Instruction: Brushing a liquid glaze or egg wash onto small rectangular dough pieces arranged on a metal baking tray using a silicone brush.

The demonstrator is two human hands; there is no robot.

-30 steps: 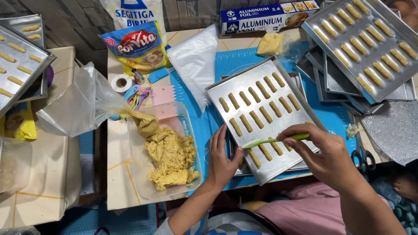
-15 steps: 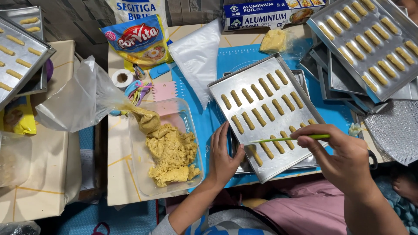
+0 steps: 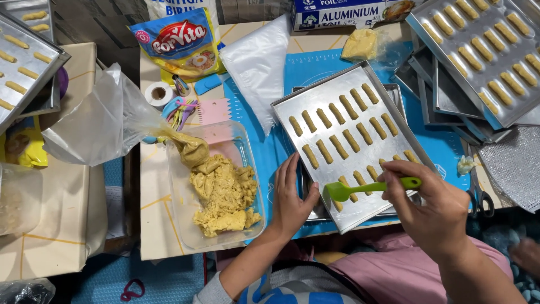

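A metal baking tray (image 3: 325, 94) lies tilted on a blue mat, with rows of small dough sticks (image 3: 344, 135) on it. My left hand (image 3: 290, 198) rests flat, fingers apart, on the tray's near left edge. My right hand (image 3: 436, 208) grips a green silicone spatula (image 3: 360, 189) by its handle. The spatula's blade lies over the dough sticks in the tray's nearest row.
A clear glass dish (image 3: 179, 220) with yellow dough (image 3: 224, 194) and a piping bag (image 3: 104, 121) sits left of the tray. Filled trays are stacked at top right (image 3: 478, 39) and top left (image 3: 25, 62). Scissors (image 3: 478, 197), a foil box (image 3: 349, 12) and a plastic sheet (image 3: 259, 62) lie around.
The spatula has moved from the tray's right side toward the near left row. My left hand has stayed on the tray's edge.
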